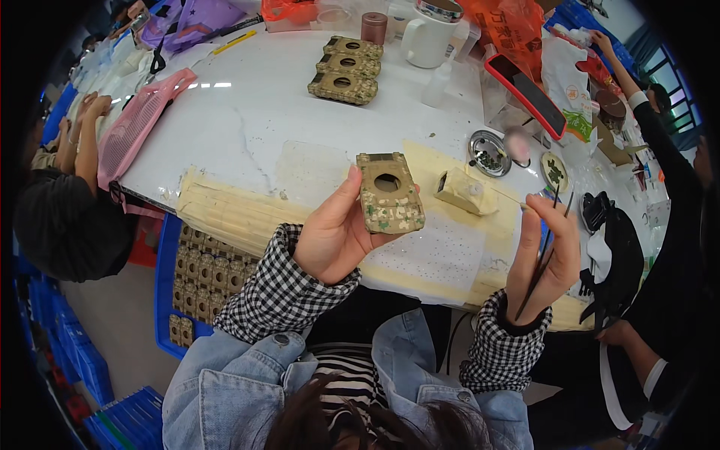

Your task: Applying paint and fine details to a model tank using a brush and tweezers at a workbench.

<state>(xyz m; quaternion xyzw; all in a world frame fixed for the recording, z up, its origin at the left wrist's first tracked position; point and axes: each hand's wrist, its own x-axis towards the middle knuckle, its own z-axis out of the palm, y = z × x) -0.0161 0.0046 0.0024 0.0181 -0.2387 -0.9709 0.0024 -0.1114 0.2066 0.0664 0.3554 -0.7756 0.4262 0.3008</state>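
My left hand (pixel 328 241) grips a camouflage-painted toy tank hull (pixel 390 208) by its sides, its round top hole facing up. Green and tan patches cover the hull's near end. In my right hand (pixel 559 244) is a pair of black tweezers (pixel 538 275), slanting between the fingers with the tips pointing away from me. A thin pale stick (pixel 513 196) reaches from my right thumb and forefinger toward a block wrapped in yellowish tape (pixel 466 192). Beyond that block sit a round metal dish (pixel 480 139) of small dark green bits and a pale oval dish (pixel 563 178) with green pieces.
Three more tank hulls (pixel 343 88) stand in a row farther back, near a white mug (pixel 420 45). A phone in a red case (pixel 527 94) leans at the right. Below the table's left edge, a blue crate (pixel 163 292) holds several hulls. Other people work on both sides.
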